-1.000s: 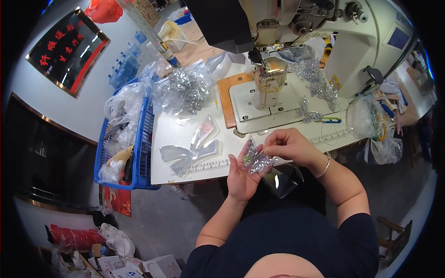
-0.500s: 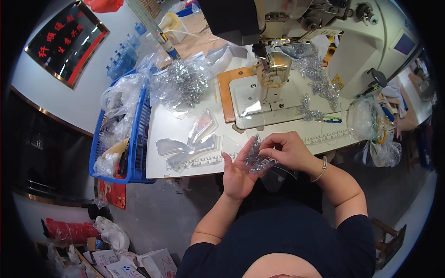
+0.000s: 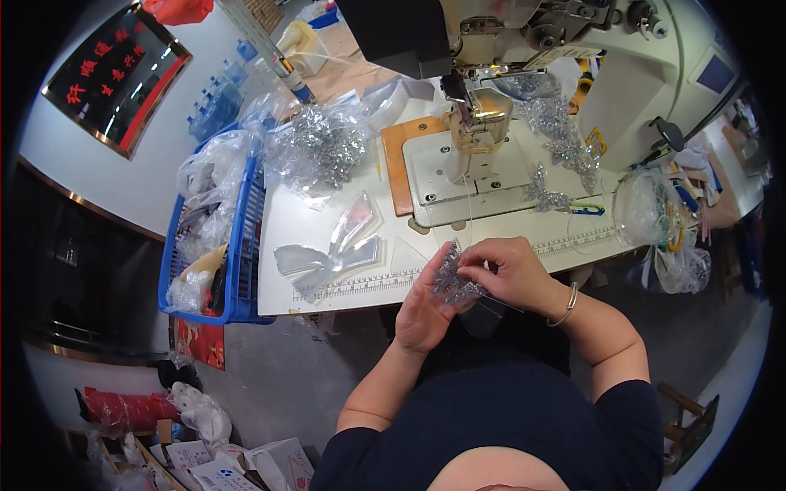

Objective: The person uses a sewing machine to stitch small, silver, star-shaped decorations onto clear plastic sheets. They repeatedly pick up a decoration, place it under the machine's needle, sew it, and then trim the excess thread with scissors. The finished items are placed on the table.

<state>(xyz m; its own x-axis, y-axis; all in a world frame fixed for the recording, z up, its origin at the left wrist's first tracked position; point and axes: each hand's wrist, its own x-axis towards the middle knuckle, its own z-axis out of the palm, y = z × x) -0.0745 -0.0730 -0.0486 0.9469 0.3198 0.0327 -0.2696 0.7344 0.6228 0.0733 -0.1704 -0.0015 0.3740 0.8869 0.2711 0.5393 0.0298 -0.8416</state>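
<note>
One basket (image 3: 247, 237) holds clear bags (image 3: 214, 173) — both hands (image 3: 423, 317) (image 3: 514, 274) touch a silvery piece (image 3: 447, 277).

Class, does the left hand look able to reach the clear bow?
Probably yes: nothing tall stands between the left hand and the clear bow, though that hand supports the silver piece.

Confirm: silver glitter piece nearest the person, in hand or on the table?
In hand, off the table: the silver glitter piece rests against the left hand, and the right hand has its fingers on it.
</note>
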